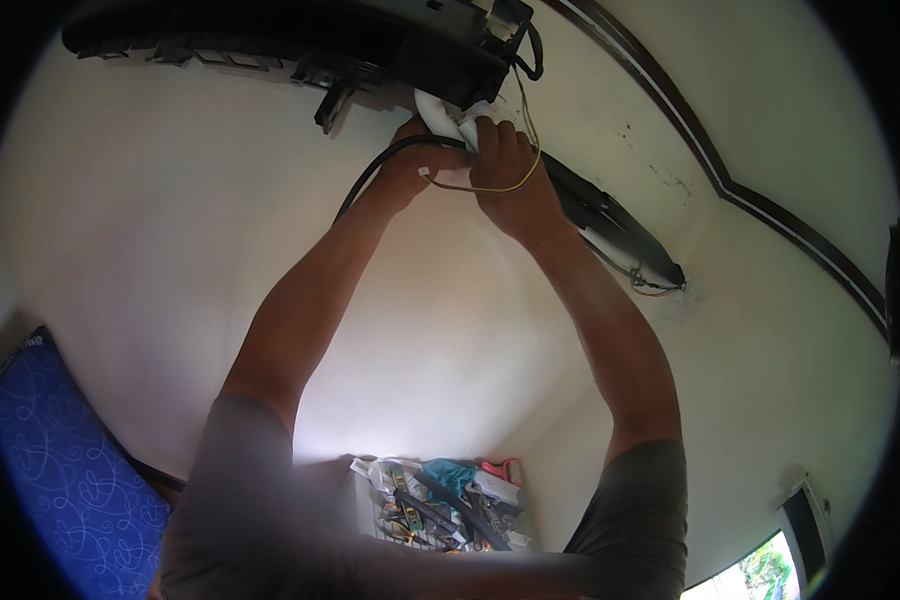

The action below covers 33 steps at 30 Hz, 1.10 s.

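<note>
Cream wall point(170, 200), dark ceiling trim point(710, 170). My left hand point(410, 165) and right hand point(505, 170) clench white wrap point(448, 118) on black hose point(600, 215) beneath the wall unit point(300, 35). Tool tray point(440, 505) below; blue mattress point(60, 470) left.

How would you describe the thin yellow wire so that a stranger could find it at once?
Start at the dark wall-mounted unit at the top of the wall. Just under its right end, the left hand and right hand grip white wrapping. The yellow wire loops across the right hand; unlike the thick black hose beside it, it is hair-thin and pale yellow.
</note>
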Available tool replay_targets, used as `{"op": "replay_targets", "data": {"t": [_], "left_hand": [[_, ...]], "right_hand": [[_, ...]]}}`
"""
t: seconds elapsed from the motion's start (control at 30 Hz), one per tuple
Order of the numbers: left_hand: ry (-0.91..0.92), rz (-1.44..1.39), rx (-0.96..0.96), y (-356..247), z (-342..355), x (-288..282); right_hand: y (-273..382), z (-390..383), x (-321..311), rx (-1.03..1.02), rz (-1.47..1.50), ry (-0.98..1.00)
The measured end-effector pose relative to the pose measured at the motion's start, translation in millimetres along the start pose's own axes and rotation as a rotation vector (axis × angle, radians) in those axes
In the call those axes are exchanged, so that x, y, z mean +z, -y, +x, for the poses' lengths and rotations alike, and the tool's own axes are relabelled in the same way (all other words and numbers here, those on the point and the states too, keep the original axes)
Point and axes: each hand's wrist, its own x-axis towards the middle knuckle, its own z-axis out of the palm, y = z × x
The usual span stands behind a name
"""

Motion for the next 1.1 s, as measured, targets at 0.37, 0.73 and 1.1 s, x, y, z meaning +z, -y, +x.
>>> {"op": "replay_targets", "data": {"t": [0.37,0.73,1.1], "left_hand": [[-0.053,0.076,-0.046,17,13,-8],[-0.059,0.057,-0.01,12,8,-4],[-0.064,0.174,0.072,10,2,4]], "right_hand": [[-25,17,-15,-0.098,0.056,0.02],[-47,16,8,0.106,0.496,-0.147],[-46,36,10,0.31,0.348,-0.142]]}}
